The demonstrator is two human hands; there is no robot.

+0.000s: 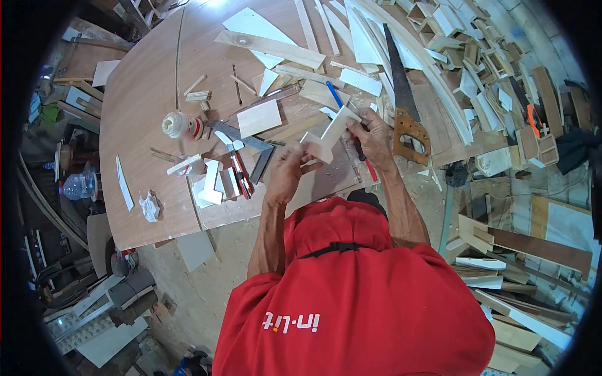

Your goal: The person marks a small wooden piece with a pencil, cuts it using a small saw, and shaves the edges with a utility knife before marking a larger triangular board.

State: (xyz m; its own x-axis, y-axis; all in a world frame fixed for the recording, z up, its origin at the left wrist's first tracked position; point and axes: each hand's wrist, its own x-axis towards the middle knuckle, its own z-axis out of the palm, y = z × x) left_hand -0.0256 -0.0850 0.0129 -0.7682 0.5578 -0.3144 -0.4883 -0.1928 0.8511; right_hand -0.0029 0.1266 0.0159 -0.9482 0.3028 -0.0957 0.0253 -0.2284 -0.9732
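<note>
Above the near edge of the surface (141, 81), the left grip (290, 170) and right grip (372, 134) are both closed on a pale wood piece (330, 136), one at each end; fingers cover its ends, and whether it is one part or several joined is hard to tell. A red-handled tool (371, 170) beside the right wrist is partly hidden by that hand. The saw (402, 84) lies to the right, the square (260, 158) to the left, and the jar's (180, 126) contents are unclear.
</note>
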